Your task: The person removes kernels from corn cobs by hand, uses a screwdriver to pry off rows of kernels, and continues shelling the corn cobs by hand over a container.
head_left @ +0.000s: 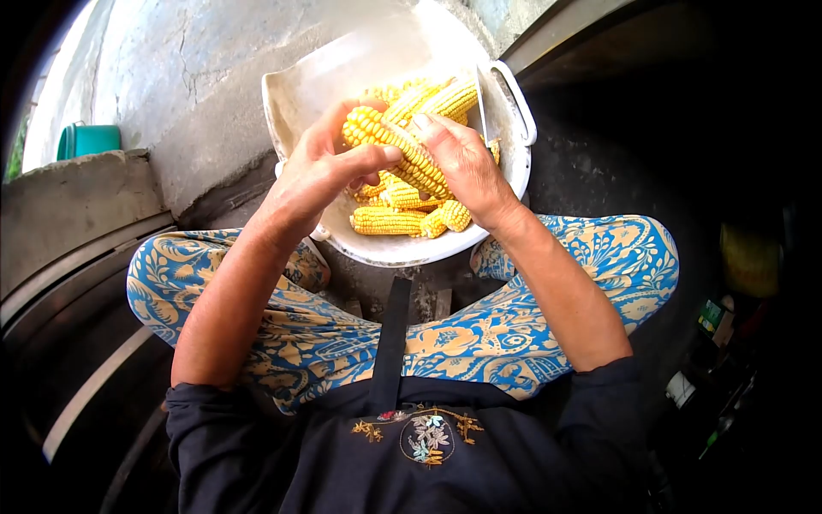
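Held between both hands is a corn cob (396, 147) with yellow kernels, slanting from upper left to lower right over a white basin (402, 254). My left hand (321, 167) grips the cob's upper left end, its thumb lying against the kernels. My right hand (467, 167) is closed around the other side, with its thumb pressed on the top of the cob. Under the hands lie several more corn cobs (387, 221) in the basin. A thin pale strip (481, 103) stands out behind my right hand; what it is I cannot tell.
The basin's handle (521, 103) juts out at the right. My legs in patterned trousers (462, 343) are bent around the near side. A green container (90, 140) stands on a concrete ledge (81, 193) at the left. Dark, hard-to-read objects lie at the far right.
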The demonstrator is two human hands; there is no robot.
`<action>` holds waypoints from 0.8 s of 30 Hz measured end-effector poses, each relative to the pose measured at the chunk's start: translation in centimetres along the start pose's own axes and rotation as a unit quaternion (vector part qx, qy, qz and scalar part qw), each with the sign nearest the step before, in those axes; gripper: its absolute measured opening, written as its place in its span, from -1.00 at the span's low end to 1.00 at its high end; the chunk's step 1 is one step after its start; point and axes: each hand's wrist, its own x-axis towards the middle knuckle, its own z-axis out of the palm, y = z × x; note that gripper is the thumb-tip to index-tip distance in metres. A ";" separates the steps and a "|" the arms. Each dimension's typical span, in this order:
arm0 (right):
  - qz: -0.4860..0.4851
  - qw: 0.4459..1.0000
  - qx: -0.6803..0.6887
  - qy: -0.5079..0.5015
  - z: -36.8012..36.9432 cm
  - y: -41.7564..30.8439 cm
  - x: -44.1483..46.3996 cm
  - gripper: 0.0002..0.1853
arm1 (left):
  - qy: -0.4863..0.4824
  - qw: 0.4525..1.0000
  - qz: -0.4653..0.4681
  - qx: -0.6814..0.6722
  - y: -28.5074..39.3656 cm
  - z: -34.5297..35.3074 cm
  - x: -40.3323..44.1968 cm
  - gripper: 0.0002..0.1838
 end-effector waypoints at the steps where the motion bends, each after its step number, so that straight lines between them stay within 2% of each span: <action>1: 0.000 1.000 0.000 0.000 0.0 -0.1 0.0 -0.54 | 0.000 1.000 0.000 0.000 0.0 -0.1 0.0 -0.40; 4: 0.009 0.999 -0.038 0.003 0.1 -0.7 -0.1 -0.59 | -0.006 1.000 -0.015 -0.019 -0.5 -0.3 0.2 -0.41; 6: -0.020 0.997 -0.072 0.006 0.1 -0.9 0.1 -0.61 | 0.025 0.998 0.053 0.004 -1.2 0.0 0.5 -0.41; 7: -0.020 0.997 -0.072 0.007 0.1 -0.9 0.0 -0.61 | 0.024 0.998 0.053 0.003 -1.2 0.0 0.5 -0.41; 10: -0.009 1.000 -0.017 -0.014 0.3 -1.4 -0.1 -0.60 | -0.009 0.999 0.040 0.011 -0.9 -0.2 0.6 -0.41; 12: 0.038 0.999 0.014 -0.022 0.8 -2.4 -0.5 -0.58 | -0.039 0.999 0.038 -0.003 -0.9 -0.1 0.7 -0.44; 16: 0.037 0.993 0.104 -0.044 1.3 -2.3 -0.6 -0.61 | -0.052 0.996 0.044 -0.051 -0.9 0.3 0.5 -0.46; 18: 0.016 0.989 0.144 -0.017 1.5 -1.5 -0.6 -0.65 | -0.064 0.996 0.044 -0.045 -0.5 0.4 0.4 -0.48; 21: -0.006 0.993 0.120 0.006 1.9 -0.9 -0.7 -0.66 | -0.054 0.998 0.034 -0.020 -0.7 0.4 0.3 -0.47; 24: -0.001 0.992 0.112 0.060 1.6 -0.3 -0.4 -0.66 | -0.073 0.991 0.106 -0.027 -1.7 1.5 0.3 -0.49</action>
